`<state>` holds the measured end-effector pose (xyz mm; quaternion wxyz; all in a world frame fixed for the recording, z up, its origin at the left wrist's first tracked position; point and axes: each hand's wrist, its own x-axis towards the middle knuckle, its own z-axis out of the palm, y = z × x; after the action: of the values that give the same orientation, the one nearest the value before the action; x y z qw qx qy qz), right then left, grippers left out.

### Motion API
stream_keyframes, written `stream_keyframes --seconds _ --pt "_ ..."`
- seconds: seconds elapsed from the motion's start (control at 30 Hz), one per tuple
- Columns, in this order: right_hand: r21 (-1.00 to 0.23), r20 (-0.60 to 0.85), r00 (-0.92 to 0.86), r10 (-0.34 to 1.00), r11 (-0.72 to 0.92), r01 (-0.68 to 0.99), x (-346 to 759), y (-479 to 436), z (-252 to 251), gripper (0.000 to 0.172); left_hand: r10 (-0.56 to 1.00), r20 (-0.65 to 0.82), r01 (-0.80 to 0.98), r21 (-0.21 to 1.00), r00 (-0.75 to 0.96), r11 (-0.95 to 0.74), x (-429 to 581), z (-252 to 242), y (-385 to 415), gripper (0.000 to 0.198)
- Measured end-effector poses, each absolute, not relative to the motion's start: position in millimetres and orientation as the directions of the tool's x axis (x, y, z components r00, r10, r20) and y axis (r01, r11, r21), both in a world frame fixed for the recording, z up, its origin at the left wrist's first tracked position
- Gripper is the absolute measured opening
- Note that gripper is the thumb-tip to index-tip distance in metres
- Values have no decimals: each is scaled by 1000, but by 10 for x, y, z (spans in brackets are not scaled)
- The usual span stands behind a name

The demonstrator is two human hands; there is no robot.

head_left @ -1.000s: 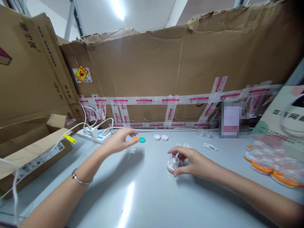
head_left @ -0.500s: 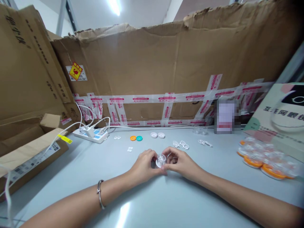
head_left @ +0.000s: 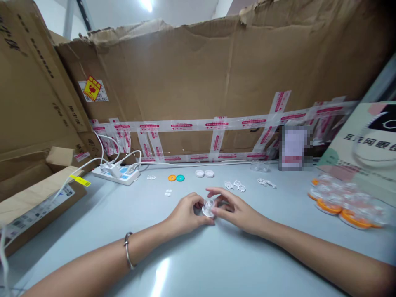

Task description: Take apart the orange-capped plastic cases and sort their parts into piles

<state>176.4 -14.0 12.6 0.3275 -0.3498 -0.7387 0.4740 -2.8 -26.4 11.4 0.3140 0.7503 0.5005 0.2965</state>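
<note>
Both of my hands meet at the middle of the grey table (head_left: 198, 264). My left hand (head_left: 185, 214) and my right hand (head_left: 235, 210) pinch a small clear-and-white round plastic case (head_left: 208, 207) between their fingertips, just above the tabletop. A metal bangle sits on my left wrist. Beyond my hands lie an orange disc (head_left: 172, 177) and a teal disc (head_left: 180, 177), two white caps (head_left: 204, 173), and small clear plastic pieces (head_left: 235, 185).
A white power strip (head_left: 116, 175) with plugs and cables lies at the back left. Cardboard boxes (head_left: 34, 206) stand left, a taped cardboard wall (head_left: 216, 90) behind. Bagged orange-rimmed cases (head_left: 346, 202) and a printed box (head_left: 365, 152) lie at the right.
My left hand came back from the orange and teal discs to join my right hand. Both now hold the small case, which has risen off the table.
</note>
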Motion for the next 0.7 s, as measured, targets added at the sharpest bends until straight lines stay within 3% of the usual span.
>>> stream_keyframes --seconds 0.1,0.33,0.5,0.63,0.7 --pt "-945 65 -461 885 203 256 1745 -133 62 49 930 139 559 765 340 -319 -25 109 -256 31" --pt "-987 118 -522 845 157 30 1779 -94 15 39 935 137 551 776 326 -305 -42 100 -242 35" --pt "-979 98 -508 856 174 103 1767 -58 14 58 936 138 566 765 322 -308 -49 102 -246 35" --pt "-988 99 -605 790 152 37 1773 -64 41 39 936 126 560 772 330 -301 -44 114 -249 34" --pt "-992 84 -650 755 125 17 1784 -64 52 38 938 120 563 773 326 -294 -41 121 -251 34"
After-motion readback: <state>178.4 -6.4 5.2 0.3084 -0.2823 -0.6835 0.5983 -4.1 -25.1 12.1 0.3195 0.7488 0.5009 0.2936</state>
